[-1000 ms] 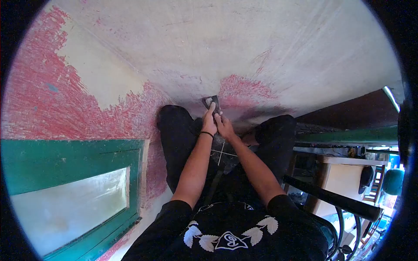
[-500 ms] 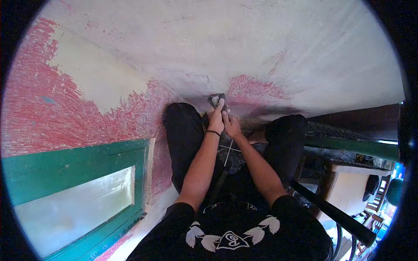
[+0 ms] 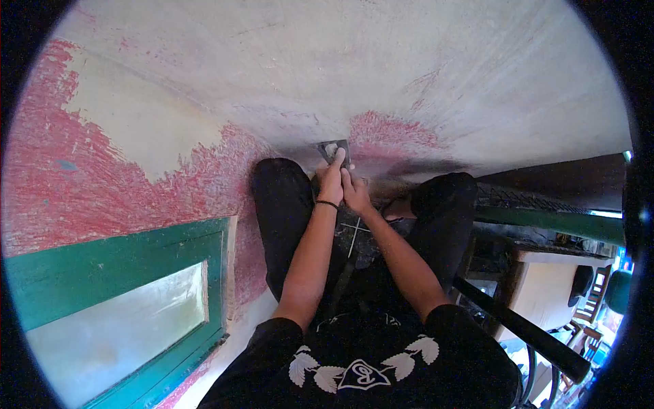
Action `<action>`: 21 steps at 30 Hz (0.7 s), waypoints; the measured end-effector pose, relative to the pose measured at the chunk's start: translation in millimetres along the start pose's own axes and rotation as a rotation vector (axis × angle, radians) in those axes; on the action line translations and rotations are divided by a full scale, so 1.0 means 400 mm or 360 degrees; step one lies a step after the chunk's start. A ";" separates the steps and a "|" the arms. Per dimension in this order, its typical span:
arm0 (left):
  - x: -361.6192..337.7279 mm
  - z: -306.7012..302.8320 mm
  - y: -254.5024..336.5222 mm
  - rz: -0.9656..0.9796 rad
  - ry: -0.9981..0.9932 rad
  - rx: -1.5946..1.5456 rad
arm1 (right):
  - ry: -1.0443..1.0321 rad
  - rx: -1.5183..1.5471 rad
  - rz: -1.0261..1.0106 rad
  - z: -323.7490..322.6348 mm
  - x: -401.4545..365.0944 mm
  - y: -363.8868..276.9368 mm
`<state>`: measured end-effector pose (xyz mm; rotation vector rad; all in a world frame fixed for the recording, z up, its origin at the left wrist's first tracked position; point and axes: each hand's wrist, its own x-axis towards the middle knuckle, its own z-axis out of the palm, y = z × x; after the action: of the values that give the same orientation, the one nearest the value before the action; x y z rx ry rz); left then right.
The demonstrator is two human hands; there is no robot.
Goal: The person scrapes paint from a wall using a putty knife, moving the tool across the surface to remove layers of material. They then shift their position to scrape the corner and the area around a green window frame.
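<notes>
Both my hands are together on a flat, dark scraper (image 3: pixel 332 148) with a broad blade, whose far edge lies against the lower wall. My left hand (image 3: pixel 331 183), with a dark band at its wrist, is closed on it, thumb stretched along the blade. Just to the right, my right hand (image 3: pixel 356 193) is closed around the handle end, which the fingers mostly hide. Red paint (image 3: pixel 392 133) remains on the pale wall (image 3: pixel 340 61) right of the blade, with scratched, thinned edges.
My bent knees flank my arms, close to the wall. At left are more red paint (image 3: pixel 54 150) and a green window frame (image 3: pixel 102 266) with a pane. A black bar (image 3: pixel 524 330) slants at lower right, near a pale panel (image 3: pixel 545 293) and furniture.
The scraper and both hands have shifted slightly left and up in view, and the blade has turned a little. The whole view has also moved slightly. Both hands keep their grip.
</notes>
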<state>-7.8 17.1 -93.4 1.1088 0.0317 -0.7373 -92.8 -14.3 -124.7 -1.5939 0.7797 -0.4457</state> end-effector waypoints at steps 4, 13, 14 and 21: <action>0.030 -0.012 -0.042 -0.0079 0.0150 0.0055 | -0.0257 0.0037 0.0229 -0.026 -0.006 0.058; 0.054 -0.010 -0.033 -0.0333 0.0722 0.0327 | -0.0069 -0.0316 -0.0274 0.001 -0.065 0.144; 0.056 -0.008 -0.034 -0.0257 0.0652 0.0292 | -0.0097 -0.0325 -0.0239 0.002 -0.061 0.145; 0.019 0.001 0.001 0.0064 0.0381 0.0394 | -0.0172 -0.0313 -0.0007 0.044 -0.059 0.191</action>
<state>-1.7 13.0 -95.7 1.4264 0.1232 -0.5795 -115.0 12.5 -198.8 -1.7873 0.7555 -0.2901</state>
